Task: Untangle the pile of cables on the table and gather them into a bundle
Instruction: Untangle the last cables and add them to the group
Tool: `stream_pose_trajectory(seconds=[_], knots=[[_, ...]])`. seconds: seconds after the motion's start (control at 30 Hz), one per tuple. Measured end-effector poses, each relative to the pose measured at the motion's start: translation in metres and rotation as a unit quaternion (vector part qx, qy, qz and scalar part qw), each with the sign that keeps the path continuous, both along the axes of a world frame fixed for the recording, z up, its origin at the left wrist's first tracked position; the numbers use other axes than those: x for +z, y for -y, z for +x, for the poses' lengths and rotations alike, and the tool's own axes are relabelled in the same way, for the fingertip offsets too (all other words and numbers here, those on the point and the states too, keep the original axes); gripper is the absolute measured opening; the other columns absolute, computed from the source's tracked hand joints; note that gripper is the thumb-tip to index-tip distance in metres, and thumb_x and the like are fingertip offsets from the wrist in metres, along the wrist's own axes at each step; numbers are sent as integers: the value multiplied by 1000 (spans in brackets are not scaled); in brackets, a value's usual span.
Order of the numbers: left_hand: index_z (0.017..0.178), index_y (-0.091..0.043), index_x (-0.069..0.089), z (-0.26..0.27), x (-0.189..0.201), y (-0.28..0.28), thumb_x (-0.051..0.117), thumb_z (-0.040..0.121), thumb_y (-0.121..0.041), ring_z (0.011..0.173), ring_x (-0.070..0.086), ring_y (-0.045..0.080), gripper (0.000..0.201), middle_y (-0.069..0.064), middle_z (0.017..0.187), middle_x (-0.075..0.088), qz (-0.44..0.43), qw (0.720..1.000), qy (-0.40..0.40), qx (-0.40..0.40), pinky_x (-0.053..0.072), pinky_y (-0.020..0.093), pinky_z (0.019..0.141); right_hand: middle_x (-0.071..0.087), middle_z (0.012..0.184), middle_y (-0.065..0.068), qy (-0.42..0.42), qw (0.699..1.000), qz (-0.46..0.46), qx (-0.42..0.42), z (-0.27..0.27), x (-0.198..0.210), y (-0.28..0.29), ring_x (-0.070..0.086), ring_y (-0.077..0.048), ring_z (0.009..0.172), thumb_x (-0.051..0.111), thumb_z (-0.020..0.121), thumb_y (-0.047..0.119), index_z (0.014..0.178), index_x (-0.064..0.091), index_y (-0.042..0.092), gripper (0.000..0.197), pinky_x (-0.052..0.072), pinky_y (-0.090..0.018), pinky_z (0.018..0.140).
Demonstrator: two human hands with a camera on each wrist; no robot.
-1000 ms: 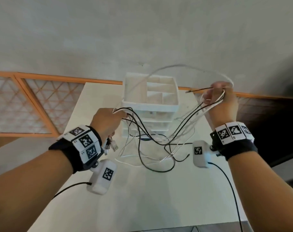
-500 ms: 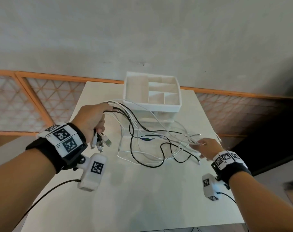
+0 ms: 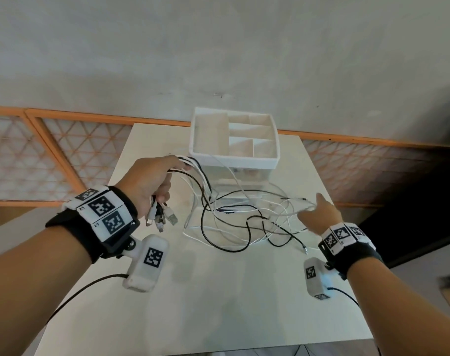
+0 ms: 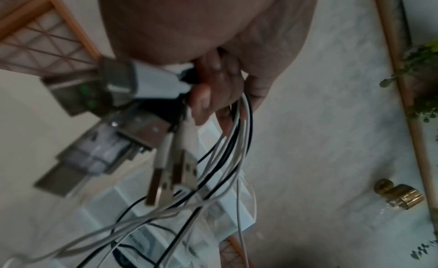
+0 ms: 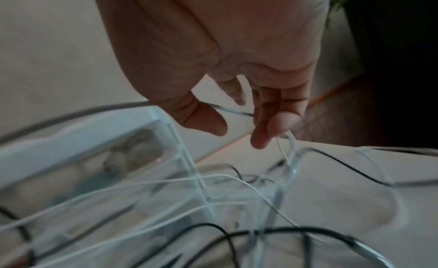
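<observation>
Grey concrete wall and orange lattice panels back a smooth white table [image 3: 218, 304] where thin black-and-white cables [image 3: 234, 224] sprawl, left hand [image 3: 146, 181] fisting their plugs, right hand [image 3: 321, 211] pinching one strand.

I see the cables [image 3: 229, 217], thin black and white ones, looped in a loose tangle on the table before the organizer, several strands rising leftward, their USB plugs [image 3: 161, 218] dangling in a cluster.
</observation>
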State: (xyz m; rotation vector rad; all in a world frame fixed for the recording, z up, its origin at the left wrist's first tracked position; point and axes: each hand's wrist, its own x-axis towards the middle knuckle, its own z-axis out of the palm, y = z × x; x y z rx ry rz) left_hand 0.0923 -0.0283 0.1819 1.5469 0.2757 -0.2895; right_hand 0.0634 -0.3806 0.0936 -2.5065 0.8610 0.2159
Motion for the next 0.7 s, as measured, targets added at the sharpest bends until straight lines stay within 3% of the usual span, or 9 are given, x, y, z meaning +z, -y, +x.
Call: stream_pose_trajectory(seconds=[0.07,0.23,0.33,0.4,0.43,0.5,0.57,0.63,0.7], knots=[[115,7,66,-1,5,3,66,84,-20,40,13,12,41,-10,43,19,9,999,0,-36,18,22,40,50,142,-20,31,999,-9,27,2,22,-17,47,-38,132,57,85,22,153,25,13,75,41,-42,105],[116,8,64,-3,18,7,68,84,-26,42,15,13,47,-9,46,20,43,996,0,-84,20,20,37,44,143,-10,159,973,12,166,-2,83,-80,48,-31,130,63,75,23,152,28,31,85,41,-52,109],[107,5,70,-9,24,12,69,83,-40,44,21,14,51,-9,46,26,85,989,15,-123,23,23,41,23,162,4,223,909,117,333,-15,112,-130,23,-20,149,72,68,35,156,9,39,108,23,-52,120],[88,0,69,-15,29,18,62,85,-55,46,22,15,55,-6,48,28,107,979,24,-173,23,25,44,25,162,5,232,872,87,422,-17,110,-160,25,-17,149,81,67,42,156,1,41,120,21,-46,117],[79,-4,63,-19,31,20,56,88,-58,47,21,15,55,-4,50,29,112,975,31,-191,22,26,44,42,153,3,241,868,61,430,-14,103,-171,40,-19,140,82,67,44,155,7,39,115,28,-44,111],[67,-11,53,-23,33,23,47,96,-50,46,21,15,49,-3,49,29,118,974,64,-181,20,27,45,71,109,5,288,870,43,399,-4,85,-178,67,-19,100,75,75,38,140,42,31,73,45,-39,94],[60,-15,42,-24,33,18,47,99,-39,44,22,16,45,-2,48,30,149,972,101,-153,20,28,47,71,75,3,299,886,54,352,6,62,-169,66,-22,71,67,83,26,99,68,19,17,51,-35,72],[64,-13,41,-24,32,10,49,98,-38,45,23,17,43,1,51,30,183,965,125,-137,22,28,49,71,73,-7,241,916,49,318,12,43,-150,63,-28,70,61,91,23,81,69,13,16,49,-36,66],[65,-9,44,-23,28,1,50,98,-44,45,24,17,49,4,54,29,219,956,143,-132,23,28,51,74,87,-12,167,945,-10,281,15,31,-126,63,-31,80,57,95,25,85,70,16,19,39,-30,66]])
